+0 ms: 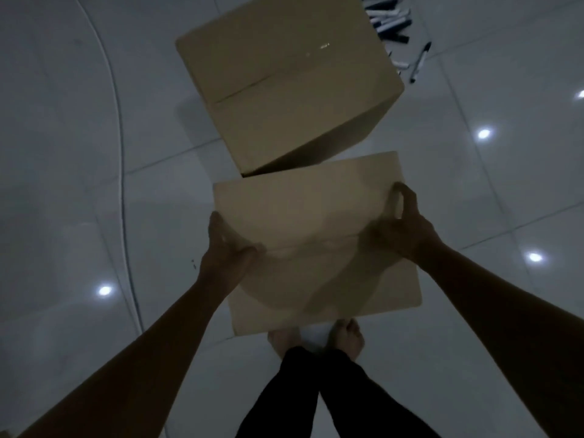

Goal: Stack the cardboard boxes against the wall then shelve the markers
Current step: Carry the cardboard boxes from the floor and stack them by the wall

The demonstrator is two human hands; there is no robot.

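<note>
You are looking straight down at a dim floor of large pale glossy tiles (474, 191), with thin grout lines and small bright spots of reflected ceiling light on it. A thin dark cable (121, 172) curves along the floor on the left, running from far to near.

Your two bare arms reach forward to a closed cardboard box (316, 222) just in front of your bare feet (346, 338). Your left hand (226, 251) grips its left edge, thumb lying on the top face and fingers curled down the side. Your right hand (401, 222) grips the right edge near the far corner, fingers bent over it. Whether the box rests on the floor or is lifted cannot be told.

Just beyond it, at a slight angle, is a second, larger-looking cardboard box (284, 80) with its top flaps closed along a centre seam. Its near corner sits very close to the far edge of the box you hold.

A loose pile of markers (390, 22) lies on the tiles at the far right, behind the far box, with one single marker (418, 63) lying apart, just right of the box.

Open tile stretches to the left as far as the cable, and to the right of both boxes.
</note>
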